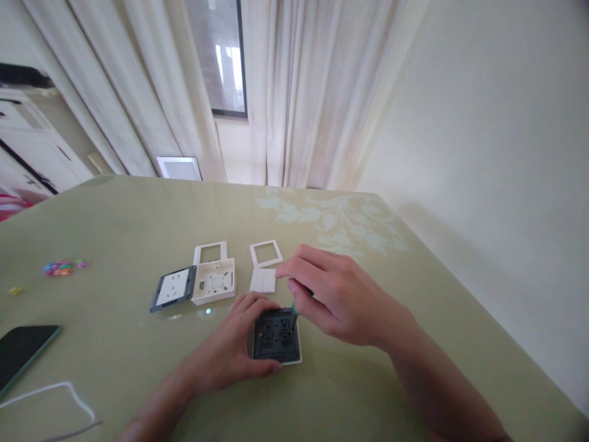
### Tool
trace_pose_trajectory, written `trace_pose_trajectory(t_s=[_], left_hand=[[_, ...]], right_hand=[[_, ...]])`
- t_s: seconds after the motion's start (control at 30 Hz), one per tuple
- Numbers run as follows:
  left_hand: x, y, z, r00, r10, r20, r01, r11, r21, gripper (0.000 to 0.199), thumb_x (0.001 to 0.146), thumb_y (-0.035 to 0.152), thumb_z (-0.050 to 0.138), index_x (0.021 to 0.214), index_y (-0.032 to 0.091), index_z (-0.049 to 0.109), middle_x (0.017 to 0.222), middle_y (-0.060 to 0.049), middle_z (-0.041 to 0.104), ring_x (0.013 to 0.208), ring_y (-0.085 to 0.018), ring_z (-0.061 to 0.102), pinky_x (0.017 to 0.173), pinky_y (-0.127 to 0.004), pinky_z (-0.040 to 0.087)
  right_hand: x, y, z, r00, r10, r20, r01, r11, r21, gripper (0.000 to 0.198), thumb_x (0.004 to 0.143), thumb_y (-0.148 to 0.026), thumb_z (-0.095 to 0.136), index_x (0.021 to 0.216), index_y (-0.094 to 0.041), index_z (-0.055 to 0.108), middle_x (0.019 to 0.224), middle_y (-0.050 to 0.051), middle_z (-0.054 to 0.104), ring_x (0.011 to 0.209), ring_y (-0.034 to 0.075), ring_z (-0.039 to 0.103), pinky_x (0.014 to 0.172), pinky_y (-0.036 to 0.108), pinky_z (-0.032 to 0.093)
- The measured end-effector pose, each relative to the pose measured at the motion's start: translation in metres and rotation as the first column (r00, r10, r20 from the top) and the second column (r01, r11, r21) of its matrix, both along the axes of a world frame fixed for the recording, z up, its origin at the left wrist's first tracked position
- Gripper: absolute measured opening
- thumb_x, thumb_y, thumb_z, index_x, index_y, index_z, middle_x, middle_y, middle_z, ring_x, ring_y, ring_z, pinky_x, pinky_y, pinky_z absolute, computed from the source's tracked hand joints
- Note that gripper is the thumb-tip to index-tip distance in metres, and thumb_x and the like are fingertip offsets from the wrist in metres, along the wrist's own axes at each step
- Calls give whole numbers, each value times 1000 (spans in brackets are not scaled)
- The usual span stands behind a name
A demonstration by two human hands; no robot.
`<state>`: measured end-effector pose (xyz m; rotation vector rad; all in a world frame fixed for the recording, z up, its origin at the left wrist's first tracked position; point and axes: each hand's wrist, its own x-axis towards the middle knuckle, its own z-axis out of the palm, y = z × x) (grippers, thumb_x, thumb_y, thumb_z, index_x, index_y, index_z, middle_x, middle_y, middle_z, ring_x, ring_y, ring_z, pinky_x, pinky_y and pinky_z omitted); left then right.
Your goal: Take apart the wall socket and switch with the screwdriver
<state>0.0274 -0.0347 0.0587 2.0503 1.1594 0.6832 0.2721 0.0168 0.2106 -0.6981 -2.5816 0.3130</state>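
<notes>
A dark wall switch body point(276, 341) set in a white box lies on the table in front of me. My left hand point(248, 334) is closed around its left side, fingers at the far edge and thumb along the near edge. Above its right side, my right hand point(329, 294) pinches a screwdriver point(295, 312) with a green handle. The tip points down at the right edge of the dark body, near a screw hole. Most of the handle is hidden by my fingers. White switch rocker plates point(263, 280) rest just beyond.
Left of centre sit an open white back box point(216, 282), a socket panel point(173, 287) leaning against it, and a white frame point(223, 250). Another white frame point(276, 250) lies beyond the plates. Farther left are colourful small pieces point(62, 267), a phone point(25, 350) and a white cable point(69, 387).
</notes>
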Motion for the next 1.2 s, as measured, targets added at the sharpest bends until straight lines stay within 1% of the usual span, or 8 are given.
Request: trace_pose_trajectory(t_s=[0.4,0.53,0.6,0.7,0.87,1.0,1.13,1.2], left_hand=[[-3,5,2,999,-39,8,39,999,-2,77,74,38,97,141,31,60,139,-7,62,132,-35,58,116,-56,51],[-3,6,6,1000,-29,7,29,1000,-9,77,71,34,98,139,29,62,139,-7,62,135,-35,57,117,-56,49],[-3,7,8,999,-41,2,41,999,-26,76,71,33,97,138,28,62,139,-7,62,135,-36,56,119,-57,47],[-4,7,10,998,-65,7,66,997,-35,72,72,34,96,136,27,63,141,-9,61,137,-37,54,121,-57,45],[-5,7,9,999,-49,24,49,999,-17,71,71,34,94,134,27,63,139,-9,62,136,-38,56,121,-57,45],[-6,6,3,996,-67,59,67,998,11,74,73,33,91,138,27,58,139,-9,62,133,-37,59,118,-56,47],[-7,4,-4,998,-49,27,47,997,59,70,76,36,92,137,27,59,138,-10,62,131,-37,61,116,-56,50],[-7,3,-8,999,-33,26,31,996,87,71,76,37,93,137,27,59,139,-11,62,130,-37,62,114,-56,51]], right_hand=[[-1,-13,1,999,14,35,-14,1000,8,24,102,-21,61,125,-18,66,119,10,70,108,25,65,91,37,51],[0,-16,2,989,-120,82,116,992,49,21,113,-37,57,113,-18,68,106,8,72,95,23,65,82,35,48],[1,-18,4,992,-91,90,89,996,27,16,112,-26,54,119,-19,66,112,8,72,98,23,67,86,35,49],[3,-24,8,996,-3,84,4,1000,-17,30,100,-13,59,130,-19,63,125,10,71,109,24,67,92,35,49],[4,-32,10,973,-182,140,182,983,13,19,110,-31,58,123,-19,65,114,9,74,94,24,69,80,34,47],[7,-32,10,993,-14,116,16,1000,-21,25,106,-18,59,130,-20,63,124,8,72,106,22,69,91,33,48],[10,-28,9,981,-154,121,155,988,4,21,111,-33,59,125,-19,64,117,10,75,99,25,70,83,34,48],[10,-27,9,983,-142,118,143,990,-3,20,112,-29,55,127,-18,64,120,10,75,98,23,70,83,33,49]])
